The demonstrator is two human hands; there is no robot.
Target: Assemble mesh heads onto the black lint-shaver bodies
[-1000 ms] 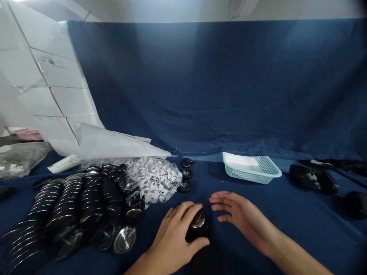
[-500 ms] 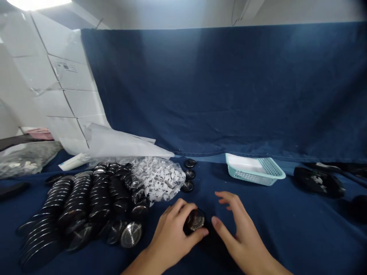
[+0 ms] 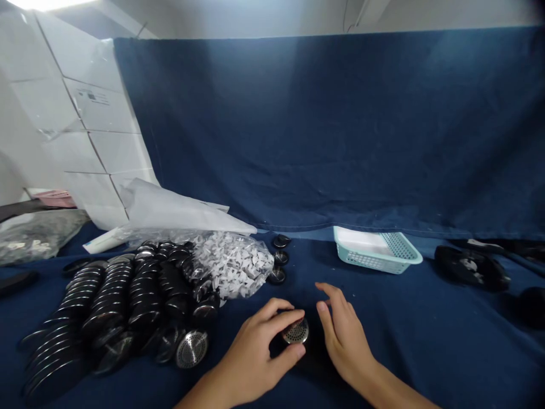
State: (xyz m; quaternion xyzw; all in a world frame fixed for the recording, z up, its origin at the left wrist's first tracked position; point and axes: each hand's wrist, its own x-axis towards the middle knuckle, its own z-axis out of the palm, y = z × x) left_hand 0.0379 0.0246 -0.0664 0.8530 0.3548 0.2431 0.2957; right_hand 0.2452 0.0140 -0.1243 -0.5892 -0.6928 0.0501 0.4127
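The blue cloth [image 3: 426, 321] gives a flat support, and steadying the work low against it, well apart from the rows of black discs [image 3: 142, 298] at left, should guard against slips. The left hand [image 3: 255, 346] arches palm-down from the near left, its thumb at the near edge and fingers at the far edge, gripping. The right hand [image 3: 344, 341], just to the right, is loosely curled, thumb and index tips apart, nothing visible between. Between the hands sits the perforated round piece [image 3: 297, 332]; rim-only contact should keep its face free.

Silver dark-dotted disc [image 3: 297, 333], glossy black discs [image 3: 113, 295], mint lattice basket [image 3: 370, 260], navy curtain [image 3: 319, 130]
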